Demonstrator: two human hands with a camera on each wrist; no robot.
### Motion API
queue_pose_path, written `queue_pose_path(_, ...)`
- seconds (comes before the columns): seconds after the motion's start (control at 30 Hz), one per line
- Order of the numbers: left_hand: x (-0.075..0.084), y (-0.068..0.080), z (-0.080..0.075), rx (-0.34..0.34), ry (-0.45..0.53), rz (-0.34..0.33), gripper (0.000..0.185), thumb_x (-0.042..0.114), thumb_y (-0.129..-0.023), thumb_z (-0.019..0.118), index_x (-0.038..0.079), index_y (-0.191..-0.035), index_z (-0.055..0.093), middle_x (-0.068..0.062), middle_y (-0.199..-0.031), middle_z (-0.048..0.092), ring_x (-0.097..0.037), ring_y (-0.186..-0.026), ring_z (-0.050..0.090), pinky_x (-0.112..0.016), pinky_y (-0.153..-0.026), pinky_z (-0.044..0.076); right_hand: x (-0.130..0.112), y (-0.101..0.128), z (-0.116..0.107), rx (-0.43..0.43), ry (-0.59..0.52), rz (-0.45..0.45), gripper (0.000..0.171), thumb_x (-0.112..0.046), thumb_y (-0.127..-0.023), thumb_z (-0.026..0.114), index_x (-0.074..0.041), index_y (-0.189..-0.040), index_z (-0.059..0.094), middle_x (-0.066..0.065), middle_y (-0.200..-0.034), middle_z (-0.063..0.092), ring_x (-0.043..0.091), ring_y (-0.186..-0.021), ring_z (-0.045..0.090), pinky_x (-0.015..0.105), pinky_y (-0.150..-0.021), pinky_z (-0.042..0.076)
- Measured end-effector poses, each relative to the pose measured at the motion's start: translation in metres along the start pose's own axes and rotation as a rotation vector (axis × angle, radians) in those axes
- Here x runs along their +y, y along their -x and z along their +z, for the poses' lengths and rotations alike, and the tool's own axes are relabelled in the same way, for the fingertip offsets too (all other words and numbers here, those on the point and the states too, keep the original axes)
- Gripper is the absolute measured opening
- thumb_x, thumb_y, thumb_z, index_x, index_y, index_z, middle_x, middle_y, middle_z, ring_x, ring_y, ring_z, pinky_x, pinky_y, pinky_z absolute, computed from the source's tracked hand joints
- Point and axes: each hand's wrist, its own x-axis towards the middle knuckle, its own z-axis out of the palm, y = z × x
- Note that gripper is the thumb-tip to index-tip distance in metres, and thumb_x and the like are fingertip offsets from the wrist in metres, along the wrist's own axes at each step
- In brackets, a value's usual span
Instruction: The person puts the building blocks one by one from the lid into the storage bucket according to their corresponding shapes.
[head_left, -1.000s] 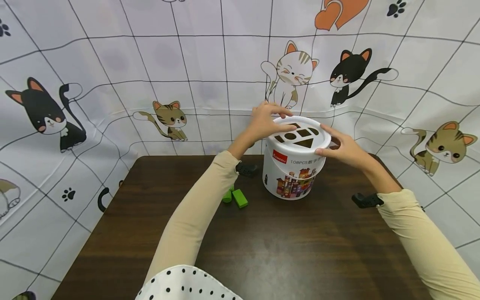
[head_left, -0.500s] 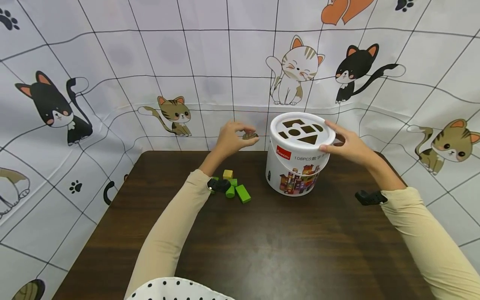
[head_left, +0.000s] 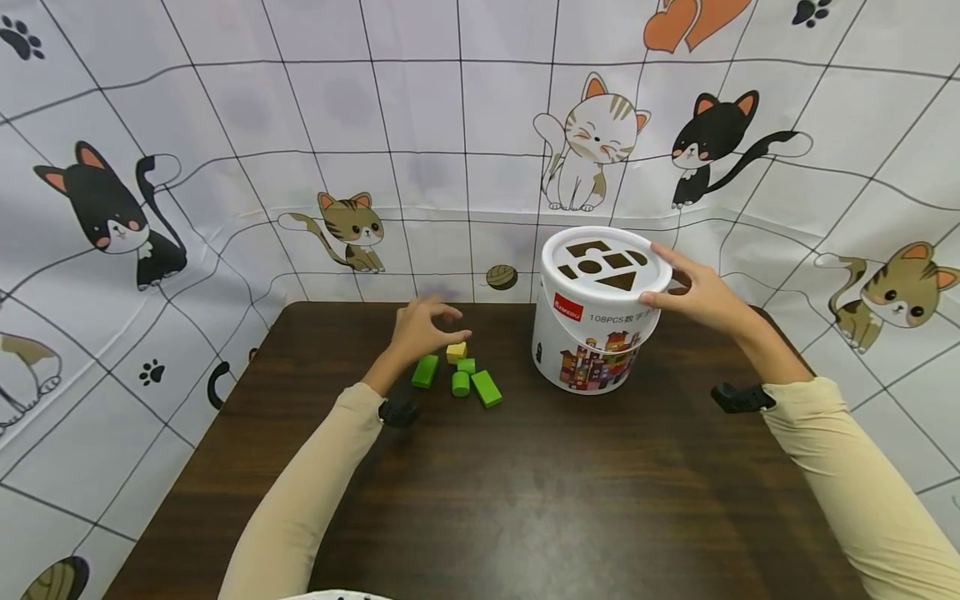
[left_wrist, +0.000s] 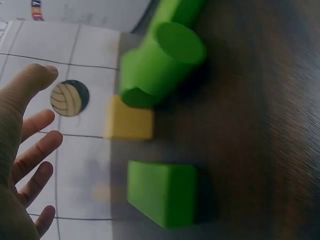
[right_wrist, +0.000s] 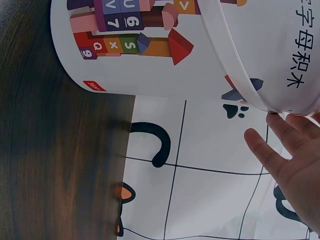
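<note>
A white toy-block bucket [head_left: 592, 333] [right_wrist: 190, 45] stands on the dark wooden table [head_left: 525, 483]; its lid [head_left: 606, 262] has shape-sorter holes. My right hand [head_left: 693, 293] [right_wrist: 295, 165] touches the lid's right rim with straight fingers. My left hand [head_left: 422, 327] [left_wrist: 22, 155] hovers open over a cluster of small blocks left of the bucket and holds nothing. The cluster has a yellow cube [head_left: 456, 352] [left_wrist: 129, 125], a green rectangular block [head_left: 424, 371] [left_wrist: 162, 192], a green cylinder [head_left: 461, 383] [left_wrist: 162, 65] and a longer green block [head_left: 487, 388].
A white cloth printed with cats and paw prints [head_left: 337, 150] hangs behind and to both sides of the table. A black wrist-camera mount [head_left: 738, 398] sits on my right forearm, another [head_left: 397, 412] on my left.
My left hand left the bucket lid, swung left and came down over the small blocks. The right hand stayed on the lid's rim.
</note>
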Motion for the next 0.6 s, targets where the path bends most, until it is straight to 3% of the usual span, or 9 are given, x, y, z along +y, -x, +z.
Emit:
queue_pose_path(0.37, -0.016, 0.018, 0.014, -0.052, -0.174, -0.063, 0.053, 0.058, -0.075, 0.084, 0.021, -0.112, 0.079, -0.008, -0.12, 0.071, -0.035, -0.114, 0.055, -0.06, -0.102, 0.035, -0.001, 0.0, 0.0, -0.001, -0.003, -0.002, 0.092, -0.022, -0.092, 0.077, -0.023, -0.164, 0.019, 0.023, -0.16, 0.039, -0.01, -0.105, 0.057, 0.007, -0.085, 0.047)
queue_pose_path(0.6, -0.019, 0.02, 0.021, -0.053, -0.183, -0.095, 0.053, 0.061, -0.076, 0.082, 0.02, -0.11, 0.077, -0.008, -0.119, 0.072, -0.033, -0.109, 0.055, -0.06, -0.102, 0.036, 0.0, 0.0, 0.0, -0.005, 0.003, -0.009, 0.093, -0.022, -0.092, 0.077, -0.022, -0.164, 0.019, 0.023, -0.159, 0.04, 0.004, -0.113, 0.062, 0.009, -0.086, 0.048)
